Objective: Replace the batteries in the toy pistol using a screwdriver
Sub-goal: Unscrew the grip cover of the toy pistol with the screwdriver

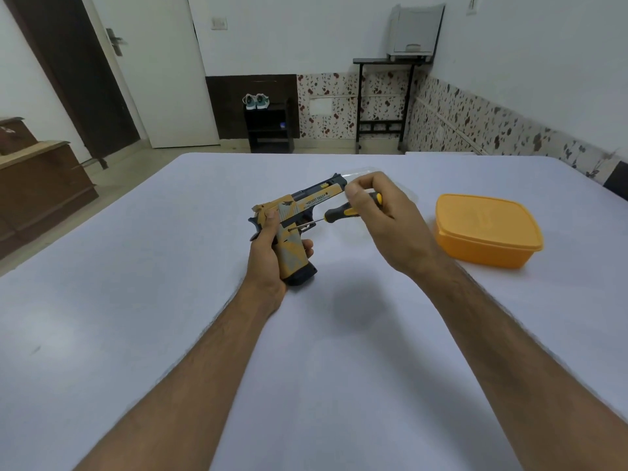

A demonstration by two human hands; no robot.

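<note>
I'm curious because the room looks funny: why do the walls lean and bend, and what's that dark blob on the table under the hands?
Head view: the wide-angle lens bends straight lines, so the door and walls lean near the edges. Head view: the dark blob is a soft shadow on the table, below the right hand holding the screwdriver near the toy pistol. Light is even, with no strong glare.

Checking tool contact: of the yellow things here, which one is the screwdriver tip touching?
The toy pistol in the left hand; the tip meets its grip. The yellow lidded box sits apart, untouched.
</note>
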